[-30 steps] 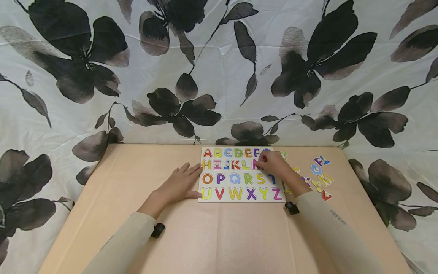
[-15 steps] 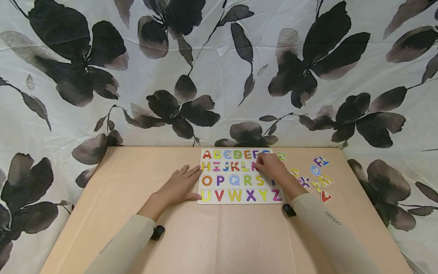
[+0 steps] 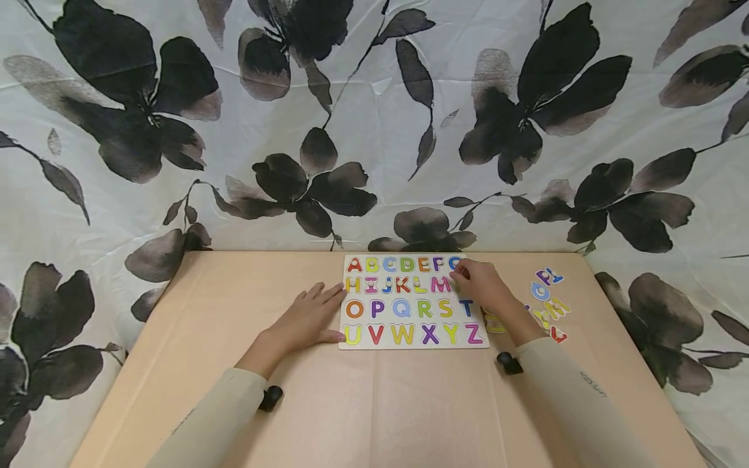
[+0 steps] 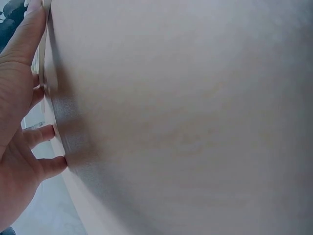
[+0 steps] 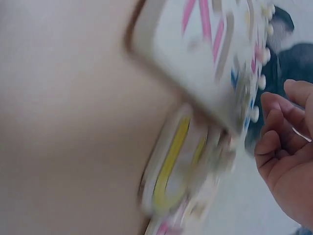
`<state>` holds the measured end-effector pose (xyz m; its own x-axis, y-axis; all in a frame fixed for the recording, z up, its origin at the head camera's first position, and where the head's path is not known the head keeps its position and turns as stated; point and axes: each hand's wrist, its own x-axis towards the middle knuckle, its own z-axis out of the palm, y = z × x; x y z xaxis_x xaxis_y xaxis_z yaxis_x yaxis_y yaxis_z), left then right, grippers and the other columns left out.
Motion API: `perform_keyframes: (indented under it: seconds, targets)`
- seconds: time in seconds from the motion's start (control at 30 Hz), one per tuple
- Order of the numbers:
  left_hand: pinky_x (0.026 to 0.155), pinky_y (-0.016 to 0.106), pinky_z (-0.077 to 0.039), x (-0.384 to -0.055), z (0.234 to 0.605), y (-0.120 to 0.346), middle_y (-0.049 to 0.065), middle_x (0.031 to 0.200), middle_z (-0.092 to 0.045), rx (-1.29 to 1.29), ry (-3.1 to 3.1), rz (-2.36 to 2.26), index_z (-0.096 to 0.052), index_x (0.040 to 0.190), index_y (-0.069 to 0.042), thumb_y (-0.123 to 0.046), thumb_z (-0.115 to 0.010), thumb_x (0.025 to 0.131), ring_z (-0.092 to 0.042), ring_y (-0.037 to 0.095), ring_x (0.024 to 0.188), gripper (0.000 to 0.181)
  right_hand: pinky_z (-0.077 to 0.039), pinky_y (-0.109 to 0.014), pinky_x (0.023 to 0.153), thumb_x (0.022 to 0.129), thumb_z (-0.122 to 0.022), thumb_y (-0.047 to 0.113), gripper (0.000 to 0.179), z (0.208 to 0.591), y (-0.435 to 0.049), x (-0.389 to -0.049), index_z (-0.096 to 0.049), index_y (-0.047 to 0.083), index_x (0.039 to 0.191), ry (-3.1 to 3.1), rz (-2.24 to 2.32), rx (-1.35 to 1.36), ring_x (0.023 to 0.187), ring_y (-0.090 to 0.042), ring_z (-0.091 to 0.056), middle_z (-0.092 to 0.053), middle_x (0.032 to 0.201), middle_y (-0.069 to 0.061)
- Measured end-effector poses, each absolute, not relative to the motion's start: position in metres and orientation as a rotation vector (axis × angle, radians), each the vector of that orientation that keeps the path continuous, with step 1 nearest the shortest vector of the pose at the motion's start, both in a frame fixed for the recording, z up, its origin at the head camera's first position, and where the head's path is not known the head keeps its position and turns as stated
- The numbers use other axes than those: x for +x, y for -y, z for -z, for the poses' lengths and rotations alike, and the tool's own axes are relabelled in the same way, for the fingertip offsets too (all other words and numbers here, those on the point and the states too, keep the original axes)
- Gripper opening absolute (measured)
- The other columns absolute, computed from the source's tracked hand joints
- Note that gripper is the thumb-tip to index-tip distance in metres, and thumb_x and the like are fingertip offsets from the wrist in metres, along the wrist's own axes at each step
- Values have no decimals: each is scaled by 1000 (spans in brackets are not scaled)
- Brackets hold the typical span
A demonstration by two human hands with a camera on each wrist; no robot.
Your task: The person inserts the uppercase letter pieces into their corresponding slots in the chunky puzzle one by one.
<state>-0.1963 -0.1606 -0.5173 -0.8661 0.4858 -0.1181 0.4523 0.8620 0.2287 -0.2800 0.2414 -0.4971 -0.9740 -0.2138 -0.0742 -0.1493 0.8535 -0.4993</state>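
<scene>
A white alphabet puzzle board (image 3: 386,320) lies on the table, with coloured letters in rows. My left hand (image 3: 307,315) rests at its left edge, fingers extended and the thumb by the lower left corner; in the left wrist view that hand (image 4: 17,112) touches the board's rim. Over the upper right part of the board is my right hand (image 3: 482,286), hiding part of the second row. Beside it shows a pink letter M (image 3: 441,284) in that row. In the right wrist view the right hand (image 5: 288,156) has loosely bent fingers with nothing visible between them.
Loose letter pieces lie right of the board, among them a blue O (image 3: 539,290), a yellow M-like letter (image 3: 557,306) and a yellow U-shaped piece (image 5: 171,169) close to the board's corner. The table (image 3: 421,403) meets a floral cloth (image 3: 374,130) behind.
My right hand has come off the pink M and shifted right, uncovering the M and the T below. My left hand has stayed at the board's edge.
</scene>
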Motion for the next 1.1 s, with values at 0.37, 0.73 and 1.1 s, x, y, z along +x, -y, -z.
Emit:
perform_keyframes:
  seconds: [0.37,0.73,1.1]
  targets:
    - [117,70,-32,-196,517,162,7,170,-29,744,-2878,-288,-33,163,-12,-69,-68,87,-29,48,153,101,-52,-35,77,103,-64,20,22,494,-312,-273,-67,5,119,-2908,751,-265,92,-26,-58,-67,103,-11]
    - [117,71,-31,-196,514,160,8,170,-30,744,-2876,-322,-34,163,-12,-67,-70,87,-29,49,152,100,-51,-32,73,103,-66,24,28,501,-362,-267,-67,2,120,-2937,723,-232,91,-27,-59,-68,103,-13]
    - [117,70,-30,-199,517,159,7,170,-30,749,-2882,-322,-33,163,-12,-67,-70,87,-29,49,152,100,-54,-39,80,101,-67,20,27,511,-362,-271,-67,1,121,-2963,719,-259,93,-28,-59,-66,106,-15]
